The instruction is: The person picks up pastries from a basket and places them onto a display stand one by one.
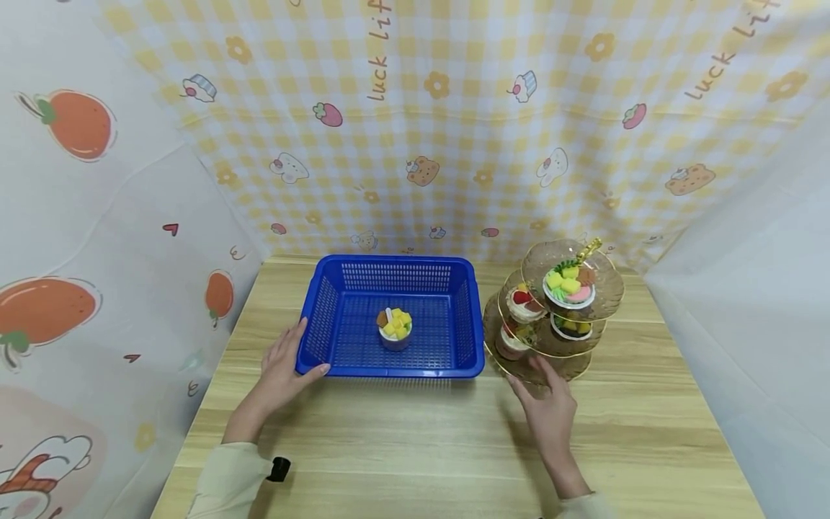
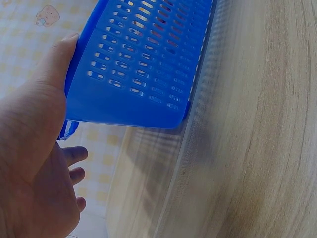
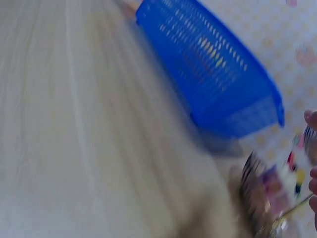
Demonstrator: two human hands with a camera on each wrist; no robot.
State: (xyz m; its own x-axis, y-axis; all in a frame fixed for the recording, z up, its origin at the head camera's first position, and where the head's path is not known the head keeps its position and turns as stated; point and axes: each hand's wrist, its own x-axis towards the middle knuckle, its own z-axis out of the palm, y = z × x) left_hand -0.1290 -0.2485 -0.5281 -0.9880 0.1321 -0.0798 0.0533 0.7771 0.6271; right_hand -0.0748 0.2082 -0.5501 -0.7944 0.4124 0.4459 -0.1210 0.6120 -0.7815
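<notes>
In the head view my left hand (image 1: 280,366) holds a blue plastic basket (image 1: 397,373) at its front left corner. The left wrist view shows that thumb on the rim and the other fingers below it, outside the basket. Inside sits a small dessert cup (image 1: 395,332) topped with yellow cubes. My right hand (image 1: 550,414) reaches to the front of a three-tier clear stand (image 1: 606,292) with gold rims, thumb and fingers spread near the bottom tier. A fruit-topped cup (image 1: 512,342) stands there, just beyond the fingers. Only fingertips show in the blurred right wrist view.
More dessert cups stand on the upper tiers, one pale cup (image 1: 569,290) on top and a cream one (image 1: 525,304) below. A gold handle (image 1: 588,249) rises from the stand. A patterned cloth (image 1: 421,144) hangs behind the wooden table (image 1: 402,440).
</notes>
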